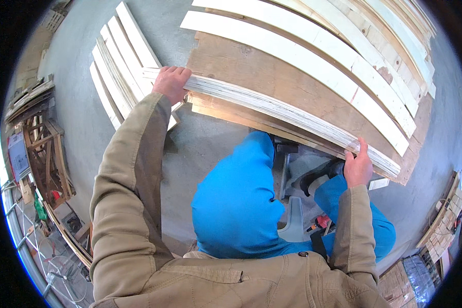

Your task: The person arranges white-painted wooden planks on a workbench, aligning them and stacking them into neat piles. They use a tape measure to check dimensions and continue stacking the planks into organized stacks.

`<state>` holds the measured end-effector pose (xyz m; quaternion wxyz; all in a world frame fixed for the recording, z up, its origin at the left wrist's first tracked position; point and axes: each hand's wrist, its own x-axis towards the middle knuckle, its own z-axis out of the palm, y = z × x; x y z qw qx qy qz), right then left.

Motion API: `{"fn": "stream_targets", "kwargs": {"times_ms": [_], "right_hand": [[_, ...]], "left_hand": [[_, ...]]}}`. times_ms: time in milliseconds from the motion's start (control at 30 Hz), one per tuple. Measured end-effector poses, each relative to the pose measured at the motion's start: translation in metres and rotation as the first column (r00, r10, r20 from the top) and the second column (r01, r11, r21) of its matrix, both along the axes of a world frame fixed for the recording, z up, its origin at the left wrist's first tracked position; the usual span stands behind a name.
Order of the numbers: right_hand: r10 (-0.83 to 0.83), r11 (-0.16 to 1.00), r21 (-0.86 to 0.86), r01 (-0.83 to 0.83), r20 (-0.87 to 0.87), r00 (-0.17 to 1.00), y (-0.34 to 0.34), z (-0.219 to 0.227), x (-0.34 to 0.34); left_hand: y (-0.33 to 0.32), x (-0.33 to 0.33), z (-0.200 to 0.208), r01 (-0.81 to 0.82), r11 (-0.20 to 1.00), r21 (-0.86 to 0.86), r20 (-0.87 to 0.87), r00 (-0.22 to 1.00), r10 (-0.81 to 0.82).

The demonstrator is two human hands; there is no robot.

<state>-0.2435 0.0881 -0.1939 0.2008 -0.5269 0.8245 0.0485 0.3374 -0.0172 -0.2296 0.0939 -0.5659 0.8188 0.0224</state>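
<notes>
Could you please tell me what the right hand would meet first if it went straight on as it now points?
Past the white strips it grips, the right hand would likely meet the nearest white board on the brown panel; depth is unclear.

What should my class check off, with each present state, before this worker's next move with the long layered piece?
1. Left hand on the long layered piece, near its left end: ok.
2. Right hand on it, toward the other end: ok.
3. Bare plywood panel showing between the piece and the nearest pale plank: ok.
4. Left end within the panel's edge: not ok, it juts past.
5. Grip firm enough: cannot tell from a still view.
6. Underside resting on the panel: cannot tell, it is hidden.
</notes>
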Motion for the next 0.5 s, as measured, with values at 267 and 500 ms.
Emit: {"fn": "stream_targets", "kwargs": {"times_ms": [267, 500], "right_hand": [[-0.015, 1.000, -0.017, 0.014, -0.050, 0.999, 0.006, -0.006, -0.042], [-0.126, 0.983, -0.143, 0.116, -0.067, 0.990, 0.013, 0.005, -0.115]], "left_hand": [[0.004, -0.044, 0.012, 0.029, 0.999, 0.045, -0.089, 0.996, -0.024], [-0.001, -0.134, 0.011, 0.147, 0.982, 0.121, -0.068, 0.988, -0.140]]}}
